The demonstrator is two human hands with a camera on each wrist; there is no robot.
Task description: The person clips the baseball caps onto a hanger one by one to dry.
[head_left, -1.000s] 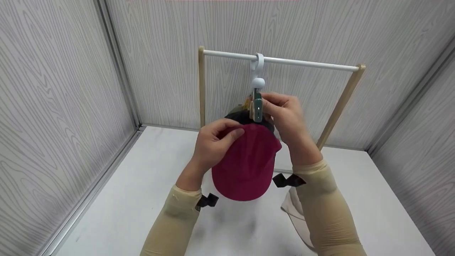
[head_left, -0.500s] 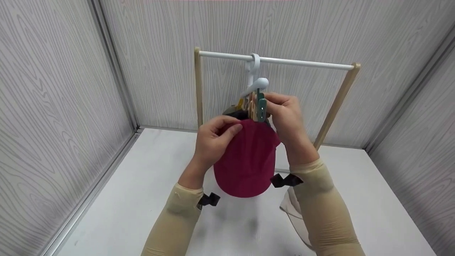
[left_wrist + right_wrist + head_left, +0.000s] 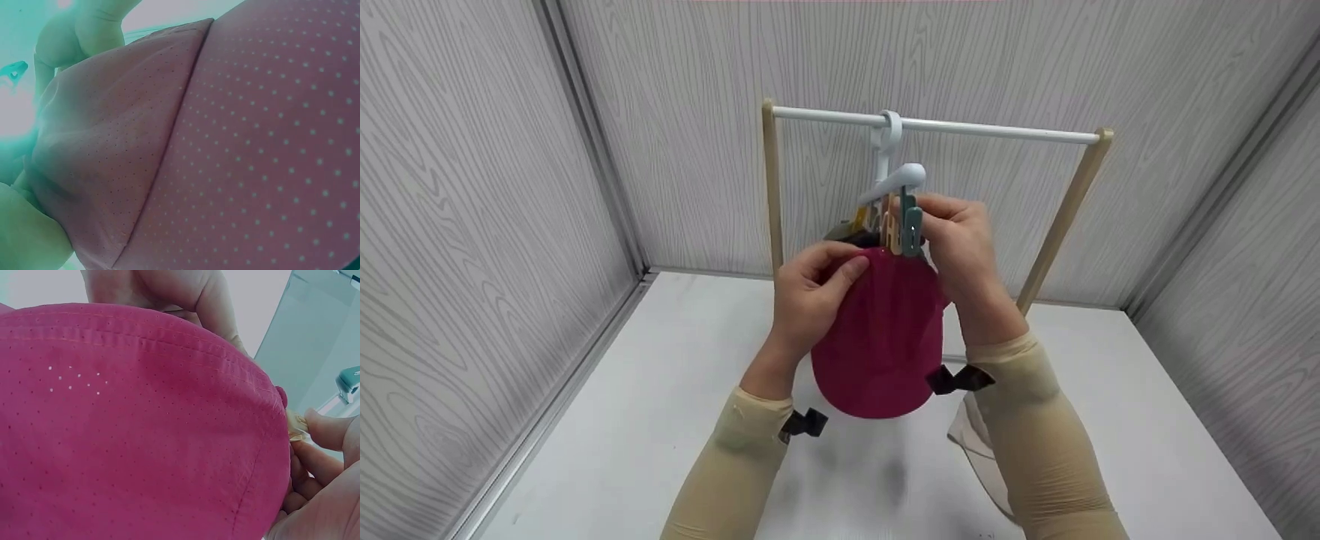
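A crimson cap (image 3: 885,360) with small perforations hangs brim-down in the head view. My left hand (image 3: 810,292) pinches the left side of its crown between thumb and fingers. With thumb and fingers, my right hand (image 3: 966,244) grips a beige clip (image 3: 296,423) right at the cap's top edge, as the right wrist view shows. A green clip (image 3: 912,232) hangs at the near end of the white hanger (image 3: 898,182), partly in front of the right fingertips. The cap's inside and dotted brim (image 3: 270,129) fill much of the left wrist view.
The hanger hooks over the white rail (image 3: 997,130) of a wood-sided rack. Behind the crimson cap, a dark cap (image 3: 865,239) and a yellow clip (image 3: 859,217) show. A pale cap (image 3: 984,469) lies on the white table (image 3: 675,397), partly under the right forearm.
The hanger has swung from end-on to an angle, so its bar and more clips show. The crimson cap's top has risen to the clips, with both hands keeping their hold.
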